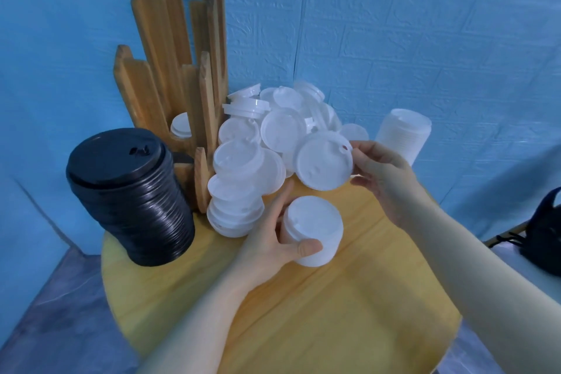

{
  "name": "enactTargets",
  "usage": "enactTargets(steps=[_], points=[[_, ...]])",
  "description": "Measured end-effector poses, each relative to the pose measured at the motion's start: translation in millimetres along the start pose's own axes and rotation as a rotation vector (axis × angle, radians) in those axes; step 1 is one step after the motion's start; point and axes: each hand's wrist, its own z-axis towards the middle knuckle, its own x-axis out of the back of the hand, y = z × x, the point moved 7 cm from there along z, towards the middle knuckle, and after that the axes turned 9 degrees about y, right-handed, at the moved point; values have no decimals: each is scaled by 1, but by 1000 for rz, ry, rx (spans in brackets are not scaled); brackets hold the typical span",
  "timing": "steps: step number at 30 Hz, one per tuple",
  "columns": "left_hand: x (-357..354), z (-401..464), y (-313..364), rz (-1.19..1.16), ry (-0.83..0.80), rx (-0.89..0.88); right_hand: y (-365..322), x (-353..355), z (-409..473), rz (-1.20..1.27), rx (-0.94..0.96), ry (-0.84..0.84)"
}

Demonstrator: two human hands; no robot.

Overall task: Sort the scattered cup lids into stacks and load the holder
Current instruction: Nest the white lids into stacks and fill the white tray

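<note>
One white lid (324,164) is pinched by its rim in the right hand (385,174), tilted face toward the camera, just above and right of the small white stack (312,229) that the left hand (274,240) grips with thumb and fingers curled round it. That stack, held low over the round wooden table (334,313), lies down and left of the lid, so the right hand is the nearer carrier. Behind the stack lies the loose white pile (273,127); left of it the wooden holder (182,70), seemingly with one white lid inside, and the black stack (130,194)
</note>
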Motion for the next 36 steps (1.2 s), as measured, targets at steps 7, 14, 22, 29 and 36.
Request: enactTargets(steps=[7,14,22,29,36], points=[[-3,-1,4,30,-21,-85,35,2,-10,53,-322,-69],[-3,1,4,67,-30,-111,32,-13,-22,-334,-215,-98],[-3,-1,4,-11,-26,-32,27,-17,-27,-456,-87,-307],[-1,-2,6,49,-8,-70,21,-14,-27,-441,28,-428],[0,0,-2,56,-2,-21,21,-28,-43,-358,21,-445]])
